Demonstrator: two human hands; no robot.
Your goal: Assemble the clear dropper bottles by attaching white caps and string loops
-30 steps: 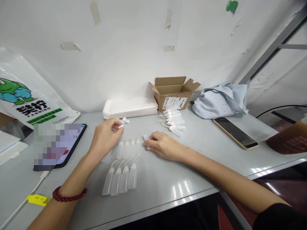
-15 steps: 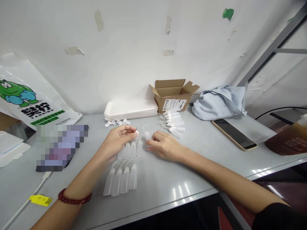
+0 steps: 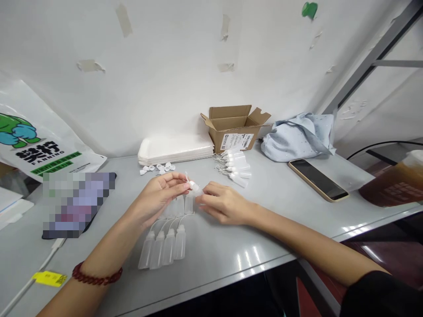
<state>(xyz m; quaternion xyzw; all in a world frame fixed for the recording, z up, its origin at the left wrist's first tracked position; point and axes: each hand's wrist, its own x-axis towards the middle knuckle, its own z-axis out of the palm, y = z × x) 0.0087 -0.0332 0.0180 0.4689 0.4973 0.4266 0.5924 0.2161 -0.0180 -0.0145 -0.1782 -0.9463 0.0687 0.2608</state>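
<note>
My left hand [image 3: 161,193] pinches a small white cap [image 3: 191,184] between thumb and fingertips. Against it is the top of a translucent squeeze bottle [image 3: 198,192], gripped in my right hand [image 3: 224,203], whose fingers hide most of the bottle. Under my hands lies a row of similar bottles [image 3: 188,205], partly covered by the left hand. Closer to me is a second row of bottles [image 3: 169,245] with thin curved tubes at their tops. Several loose white caps [image 3: 161,168] lie beyond my left hand. A heap of bottles [image 3: 240,167] lies beyond my right.
At the wall are a stack of white trays [image 3: 175,149], an open cardboard box [image 3: 233,136] and a pale blue cloth bag [image 3: 297,137]. A phone [image 3: 317,180] and a cup of brown drink [image 3: 393,185] are on the right. A white printed bag [image 3: 56,127] stands left.
The cap in my left hand and the bottle in my right hand were apart and now meet. The camera view has shifted slightly.
</note>
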